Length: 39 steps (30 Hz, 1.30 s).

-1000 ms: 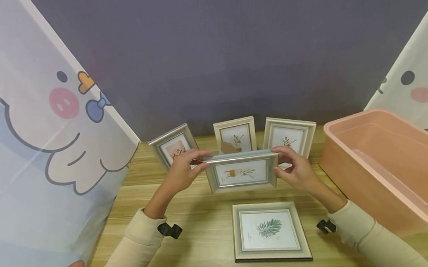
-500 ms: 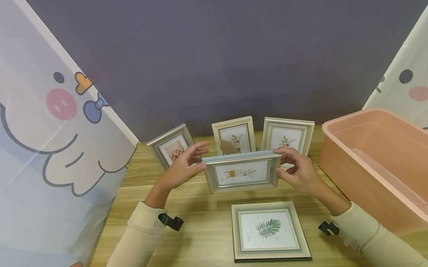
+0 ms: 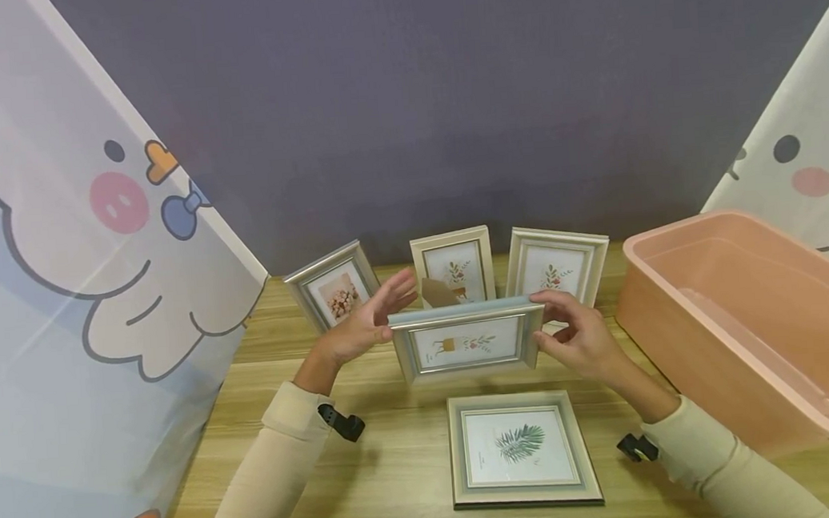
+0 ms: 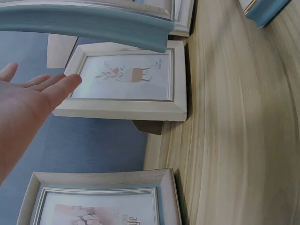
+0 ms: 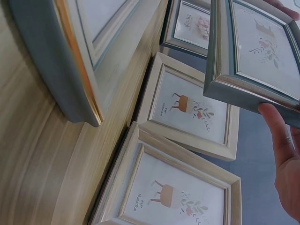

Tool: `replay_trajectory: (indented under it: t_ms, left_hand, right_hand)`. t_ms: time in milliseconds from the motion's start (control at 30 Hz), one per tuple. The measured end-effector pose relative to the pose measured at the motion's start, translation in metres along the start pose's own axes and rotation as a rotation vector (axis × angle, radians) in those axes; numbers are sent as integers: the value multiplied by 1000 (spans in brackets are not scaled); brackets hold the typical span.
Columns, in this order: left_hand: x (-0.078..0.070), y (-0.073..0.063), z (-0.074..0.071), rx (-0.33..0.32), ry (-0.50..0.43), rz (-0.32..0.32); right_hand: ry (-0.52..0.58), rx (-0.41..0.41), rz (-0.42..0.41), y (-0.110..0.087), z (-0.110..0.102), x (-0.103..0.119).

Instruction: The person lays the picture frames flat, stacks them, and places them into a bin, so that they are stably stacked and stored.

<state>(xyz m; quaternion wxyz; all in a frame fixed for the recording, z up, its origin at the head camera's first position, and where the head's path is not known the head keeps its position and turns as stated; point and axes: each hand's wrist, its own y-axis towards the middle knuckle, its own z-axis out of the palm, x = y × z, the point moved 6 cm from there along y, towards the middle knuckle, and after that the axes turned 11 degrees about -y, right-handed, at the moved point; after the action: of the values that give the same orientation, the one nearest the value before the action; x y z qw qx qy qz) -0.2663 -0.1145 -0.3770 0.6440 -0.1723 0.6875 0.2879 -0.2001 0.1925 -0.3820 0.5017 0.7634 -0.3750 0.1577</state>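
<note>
Silver-blue picture frame [image 3: 469,343], one, over the table [image 3: 401,485] toward its back edge: your right hand [image 3: 578,330] pinches one end, your left hand [image 3: 359,325] is spread beside the other; apparently a grip-adjusting step, next calling for a steady pinch.

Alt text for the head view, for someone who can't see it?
A right hand pinches one end of a silver rectangular picture frame; a left hand, fingers extended, is at the other. Behind stand three silver or cream rectangular frames; nearer lies a flat cream frame with a green leaf print. At right sits a pink plastic tub.
</note>
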Motion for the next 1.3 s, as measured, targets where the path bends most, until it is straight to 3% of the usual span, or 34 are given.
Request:
replay_trajectory:
  t_ms: [433, 833, 933, 1300]
  left_hand:
    - [3, 3, -1, 20, -89, 8]
    - [4, 1, -2, -7, -81, 27]
    - [2, 0, -3, -40, -61, 30]
    - [-3, -8, -7, -255, 1, 18]
  right_hand:
    - [15, -2, -18, 0, 2, 1]
    - [-5, -2, -3, 0, 2, 1]
    - [-9, -7, -4, 0, 1, 2]
    - [-43, -15, 14, 0, -2, -1]
